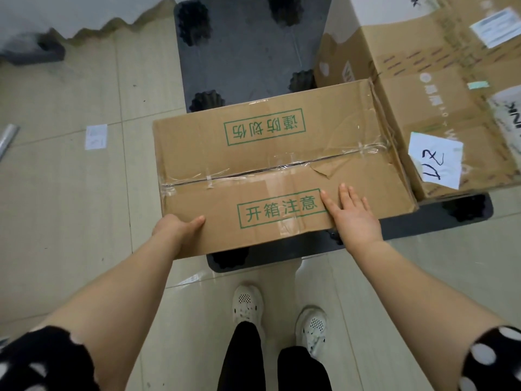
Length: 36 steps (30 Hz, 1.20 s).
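Risk, judged:
- The cardboard box (270,153) is gripped on one side only. If it gets lifted or dragged from here, the far-right end, beyond the right hand, may sag or swing, since nothing holds it there
- The near-left corner, under the left hand, hangs out past the edge of the dark pallet (248,52). Letting go early could let that corner dip
- The tape seam (253,176) ahead of both hands is wrinkled, and the flap is torn just ahead of the right fingertips. Pressing down there could cave the flaps in
- The larger box (451,88) sits tight against the side to the right of the right hand, so a sideways push may catch or scrape on it

Hands:
- left hand (176,225): wraps the near-left corner, thumb lying on top. The fingers are hidden below the edge, so I take this as a grip
- right hand (352,213): flat on the lid near the near-right edge, fingers straight and slightly spread. It presses and grasps nothing

Box location: between and ahead of both hands, lying across the pallet's near part, printed side up
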Each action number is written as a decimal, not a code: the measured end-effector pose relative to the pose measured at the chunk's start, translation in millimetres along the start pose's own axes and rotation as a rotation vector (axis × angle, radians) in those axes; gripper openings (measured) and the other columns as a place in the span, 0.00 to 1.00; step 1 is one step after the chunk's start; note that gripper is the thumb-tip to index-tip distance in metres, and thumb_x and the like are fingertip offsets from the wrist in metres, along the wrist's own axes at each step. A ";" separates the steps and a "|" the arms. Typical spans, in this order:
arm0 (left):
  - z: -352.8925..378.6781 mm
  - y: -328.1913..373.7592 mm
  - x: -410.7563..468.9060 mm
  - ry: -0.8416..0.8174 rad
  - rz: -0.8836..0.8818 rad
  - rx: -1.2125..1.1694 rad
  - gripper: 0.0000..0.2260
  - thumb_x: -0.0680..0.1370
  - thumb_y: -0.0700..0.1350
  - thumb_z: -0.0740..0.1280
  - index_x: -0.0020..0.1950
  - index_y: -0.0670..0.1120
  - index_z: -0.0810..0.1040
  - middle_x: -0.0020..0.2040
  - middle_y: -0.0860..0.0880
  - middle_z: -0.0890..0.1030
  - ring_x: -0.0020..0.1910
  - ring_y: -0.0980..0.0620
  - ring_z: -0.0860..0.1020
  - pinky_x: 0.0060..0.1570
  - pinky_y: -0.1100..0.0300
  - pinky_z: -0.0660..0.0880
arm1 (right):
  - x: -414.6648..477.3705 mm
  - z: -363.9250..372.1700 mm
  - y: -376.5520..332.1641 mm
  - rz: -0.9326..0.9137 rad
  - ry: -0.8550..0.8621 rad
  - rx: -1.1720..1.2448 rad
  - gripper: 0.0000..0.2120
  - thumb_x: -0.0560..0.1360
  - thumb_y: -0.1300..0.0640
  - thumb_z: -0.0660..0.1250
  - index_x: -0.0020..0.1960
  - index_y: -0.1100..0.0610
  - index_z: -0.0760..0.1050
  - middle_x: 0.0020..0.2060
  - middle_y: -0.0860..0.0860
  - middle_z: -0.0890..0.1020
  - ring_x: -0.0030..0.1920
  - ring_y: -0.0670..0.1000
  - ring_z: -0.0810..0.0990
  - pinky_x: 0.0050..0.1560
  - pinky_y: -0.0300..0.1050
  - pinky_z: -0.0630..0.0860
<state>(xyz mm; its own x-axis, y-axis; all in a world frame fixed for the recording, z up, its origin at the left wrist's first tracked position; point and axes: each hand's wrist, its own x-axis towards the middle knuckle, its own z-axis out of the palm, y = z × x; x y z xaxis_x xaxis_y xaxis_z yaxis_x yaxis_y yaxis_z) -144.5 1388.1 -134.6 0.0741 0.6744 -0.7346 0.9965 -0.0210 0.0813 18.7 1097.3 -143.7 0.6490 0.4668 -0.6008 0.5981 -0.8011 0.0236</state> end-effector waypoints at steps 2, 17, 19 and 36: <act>4.7 4.1 -4.1 0.009 0.014 -0.034 0.32 0.72 0.60 0.71 0.63 0.37 0.69 0.62 0.37 0.73 0.60 0.35 0.73 0.59 0.44 0.74 | 1.2 1.1 6.6 0.003 0.010 -0.004 0.47 0.76 0.57 0.68 0.77 0.46 0.34 0.77 0.58 0.41 0.77 0.57 0.41 0.76 0.54 0.46; 25.6 30.3 -22.4 0.038 0.064 -0.024 0.30 0.73 0.61 0.69 0.60 0.37 0.71 0.60 0.38 0.74 0.58 0.35 0.74 0.58 0.45 0.75 | 2.5 -11.4 38.2 0.034 0.007 0.015 0.49 0.73 0.67 0.67 0.77 0.46 0.36 0.77 0.57 0.41 0.77 0.57 0.41 0.76 0.54 0.46; 26.4 29.5 -23.2 0.045 0.070 -0.011 0.32 0.72 0.62 0.69 0.62 0.36 0.71 0.61 0.37 0.74 0.59 0.36 0.74 0.59 0.46 0.74 | 3.6 -12.6 38.2 0.029 0.009 0.017 0.49 0.73 0.67 0.67 0.77 0.45 0.37 0.77 0.57 0.41 0.77 0.56 0.41 0.76 0.54 0.46; 25.0 44.1 -20.9 0.038 0.044 0.001 0.31 0.71 0.60 0.71 0.61 0.37 0.70 0.60 0.38 0.73 0.60 0.36 0.73 0.59 0.46 0.74 | 16.5 -13.3 40.5 0.053 0.047 0.013 0.46 0.74 0.66 0.65 0.78 0.46 0.39 0.77 0.57 0.42 0.77 0.57 0.42 0.76 0.54 0.46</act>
<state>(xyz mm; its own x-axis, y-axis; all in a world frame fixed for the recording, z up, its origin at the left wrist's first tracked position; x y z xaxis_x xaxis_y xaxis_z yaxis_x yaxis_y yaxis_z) -101.1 1354.6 -132.5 0.1164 0.7007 -0.7039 0.9923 -0.0517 0.1126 59.9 1077.6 -142.0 0.7013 0.4404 -0.5606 0.5562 -0.8299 0.0438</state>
